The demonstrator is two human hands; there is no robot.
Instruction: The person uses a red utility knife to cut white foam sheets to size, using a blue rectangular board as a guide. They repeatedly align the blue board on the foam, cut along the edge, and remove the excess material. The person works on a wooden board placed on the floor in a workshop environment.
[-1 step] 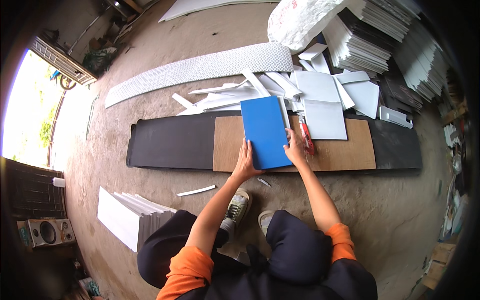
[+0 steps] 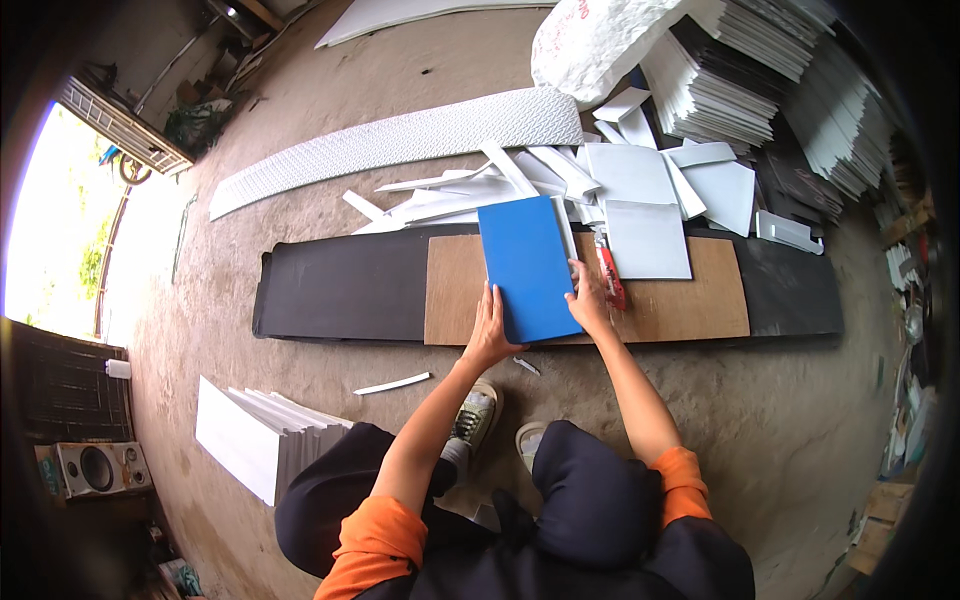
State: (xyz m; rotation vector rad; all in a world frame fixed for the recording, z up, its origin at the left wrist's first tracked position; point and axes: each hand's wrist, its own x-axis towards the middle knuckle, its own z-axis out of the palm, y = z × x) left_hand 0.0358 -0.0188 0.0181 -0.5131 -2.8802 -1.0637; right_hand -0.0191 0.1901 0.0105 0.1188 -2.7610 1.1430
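Observation:
A flat blue rectangular panel lies tilted slightly over a brown wooden board. My left hand grips its lower left corner, with fingers along the left edge and the thumb by the bottom edge. At the panel's right edge, my right hand holds on with the thumb on the blue face; part of its fingers is hidden. A white strip shows along the panel's upper right edge. Just right of my right hand, a red utility knife rests on the board.
Beneath the board stretches a long black slab. White offcuts and square white sheets lie beyond it. A textured white strip curves behind. White panels stand stacked at lower left; taller stacks and a white sack stand far right.

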